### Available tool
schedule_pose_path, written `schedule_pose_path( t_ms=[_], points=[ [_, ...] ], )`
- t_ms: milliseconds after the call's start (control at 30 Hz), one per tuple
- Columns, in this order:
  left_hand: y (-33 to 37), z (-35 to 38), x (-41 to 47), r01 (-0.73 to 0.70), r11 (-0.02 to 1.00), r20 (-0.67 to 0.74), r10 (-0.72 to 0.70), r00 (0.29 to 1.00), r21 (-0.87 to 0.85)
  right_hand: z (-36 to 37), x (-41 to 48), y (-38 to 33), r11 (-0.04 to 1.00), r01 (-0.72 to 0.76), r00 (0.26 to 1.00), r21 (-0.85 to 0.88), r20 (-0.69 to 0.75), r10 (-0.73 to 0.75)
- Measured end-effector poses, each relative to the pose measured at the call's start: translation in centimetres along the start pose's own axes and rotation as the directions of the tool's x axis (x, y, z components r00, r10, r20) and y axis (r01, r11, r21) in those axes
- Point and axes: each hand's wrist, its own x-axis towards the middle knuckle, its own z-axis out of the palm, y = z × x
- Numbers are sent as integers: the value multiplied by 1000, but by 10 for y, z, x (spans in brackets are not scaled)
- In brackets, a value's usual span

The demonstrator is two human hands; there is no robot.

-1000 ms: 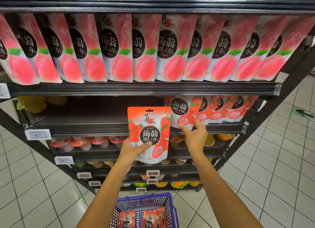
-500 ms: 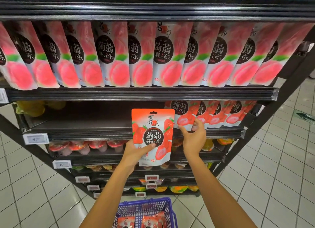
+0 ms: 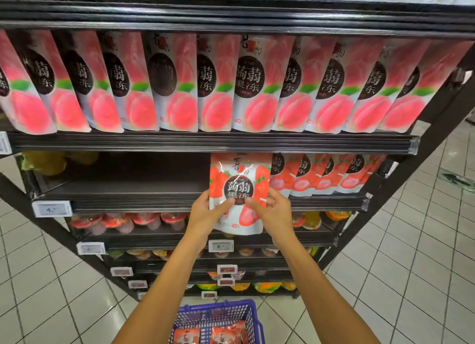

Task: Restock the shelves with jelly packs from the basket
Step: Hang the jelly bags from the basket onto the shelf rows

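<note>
A red strawberry jelly pack [image 3: 239, 186] stands upright at the front edge of the second shelf [image 3: 133, 197], just left of a row of the same strawberry packs [image 3: 323, 175]. My left hand [image 3: 205, 213] grips its left side with the thumb across the front. My right hand [image 3: 275, 212] grips its right side, thumb on the front as well. The pack's top reaches under the shelf above. Below, a purple basket [image 3: 218, 315] on the floor holds more strawberry packs [image 3: 221, 334].
A full row of pink peach jelly packs [image 3: 231, 86] fills the shelf above. The second shelf's left half is bare apart from yellow packs [image 3: 46, 161] at the far left. Lower shelves hold jelly cups [image 3: 128, 221]. White tiled floor lies around.
The pack has moved right and up to the shelf beside the strawberry row. My right hand left the shelved pack and took hold of the held pack's right side.
</note>
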Motion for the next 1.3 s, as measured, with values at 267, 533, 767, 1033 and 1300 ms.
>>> schedule_pose_path(
  t_ms=[267, 533, 767, 1033, 1300],
  points=[
    [14, 15, -1, -226, 934, -118, 266, 957, 276, 11, 33, -17, 995, 82, 968, -58, -231, -93],
    [10, 39, 4, -129, 939, 5, 134, 991, 318, 13, 35, -5, 969, 99, 969, -228, -201, -146],
    [5, 39, 5, -92, 964, 21, 89, 996, 248, 0, 14, 11, 938, 24, 931, -347, -335, -147],
    [-15, 17, -9, -91, 988, -44, 97, 994, 121, -7, -9, 42, 944, -91, 917, -316, -396, -44],
    [-121, -39, -55, 236, 972, -204, -234, 951, -13, 4, -79, 148, 861, -467, 857, -200, -343, 386]
  ],
)
